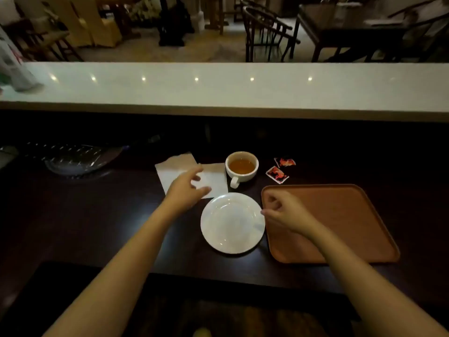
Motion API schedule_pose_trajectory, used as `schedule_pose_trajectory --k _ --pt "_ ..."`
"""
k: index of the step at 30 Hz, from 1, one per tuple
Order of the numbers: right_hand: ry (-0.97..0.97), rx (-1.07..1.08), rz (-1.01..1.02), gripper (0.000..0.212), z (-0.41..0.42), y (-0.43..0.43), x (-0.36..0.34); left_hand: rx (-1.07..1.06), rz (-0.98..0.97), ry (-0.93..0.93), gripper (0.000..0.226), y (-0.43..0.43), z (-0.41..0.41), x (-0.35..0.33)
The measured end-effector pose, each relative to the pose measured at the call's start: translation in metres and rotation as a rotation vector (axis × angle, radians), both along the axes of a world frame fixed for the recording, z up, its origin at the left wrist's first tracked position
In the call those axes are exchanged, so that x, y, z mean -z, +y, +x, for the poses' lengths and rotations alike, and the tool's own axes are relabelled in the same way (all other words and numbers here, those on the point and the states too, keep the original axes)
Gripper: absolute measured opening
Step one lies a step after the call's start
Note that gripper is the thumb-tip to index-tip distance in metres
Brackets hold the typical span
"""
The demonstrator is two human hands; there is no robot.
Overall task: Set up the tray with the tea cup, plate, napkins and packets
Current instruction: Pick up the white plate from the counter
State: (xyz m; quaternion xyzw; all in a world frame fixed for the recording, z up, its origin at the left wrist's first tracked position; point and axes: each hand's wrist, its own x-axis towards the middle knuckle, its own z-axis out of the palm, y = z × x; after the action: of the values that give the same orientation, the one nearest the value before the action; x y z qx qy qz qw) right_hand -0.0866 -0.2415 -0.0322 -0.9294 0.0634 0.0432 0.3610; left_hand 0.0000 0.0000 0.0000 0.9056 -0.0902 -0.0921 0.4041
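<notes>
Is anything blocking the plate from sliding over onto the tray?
Nothing visible. The plate lies right beside the tray, whose surface holds only the right hand hovering at its left edge. The cup sits behind, clear of that path.

No text, label or number can be read; print on the two red packets (280,169) is blurred and cannot be made out.

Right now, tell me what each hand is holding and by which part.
The right hand pinches the white plate at its right rim. The left hand hovers open over the napkins, gripping nothing.
</notes>
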Motion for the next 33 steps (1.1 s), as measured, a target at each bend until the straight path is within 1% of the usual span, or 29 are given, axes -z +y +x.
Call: schedule_pose_trajectory --k 2,5,10,12,15,16,22,24,27,30,33 --pt "0.069 -0.012 -0.08 0.058 0.0 0.005 0.015 -0.055 0.079 0.086 0.064 0.003 -0.007 0.018" --pt "0.168 -0.003 -0.101 0.062 -0.001 0.011 0.04 -0.066 0.198 0.191 0.066 0.006 -0.017 0.051" --pt "0.182 0.068 -0.141 0.059 0.007 0.019 0.06 -0.052 0.289 0.274 0.068 -0.003 -0.021 0.083" --pt "0.172 0.081 -0.166 0.058 0.011 0.021 0.063 -0.055 0.284 0.247 0.061 -0.007 -0.021 0.088" --pt "0.179 0.101 -0.183 0.058 0.017 0.023 0.063 -0.014 0.252 0.204 0.036 -0.013 -0.02 0.088" --pt "0.188 0.111 -0.179 0.057 0.018 0.023 0.063 -0.018 0.243 0.194 0.034 -0.014 -0.02 0.088" --pt "0.189 0.178 -0.16 0.039 0.027 0.026 0.058 -0.074 0.186 0.142 0.041 -0.014 -0.024 0.086" --pt "0.162 0.193 -0.111 0.035 0.027 0.025 0.055 -0.092 0.183 0.109 0.041 -0.014 -0.025 0.082" --pt "0.098 0.217 0.002 0.031 0.024 0.02 0.046 -0.108 0.186 0.075 0.048 -0.016 -0.025 0.073" --pt "0.082 0.26 0.113 0.029 0.022 0.007 0.034 -0.088 0.184 0.024 0.04 -0.027 -0.025 0.061" --pt "0.055 0.333 0.163 0.031 0.019 -0.017 0.022 -0.022 0.204 -0.021 0.032 -0.053 -0.022 0.05"
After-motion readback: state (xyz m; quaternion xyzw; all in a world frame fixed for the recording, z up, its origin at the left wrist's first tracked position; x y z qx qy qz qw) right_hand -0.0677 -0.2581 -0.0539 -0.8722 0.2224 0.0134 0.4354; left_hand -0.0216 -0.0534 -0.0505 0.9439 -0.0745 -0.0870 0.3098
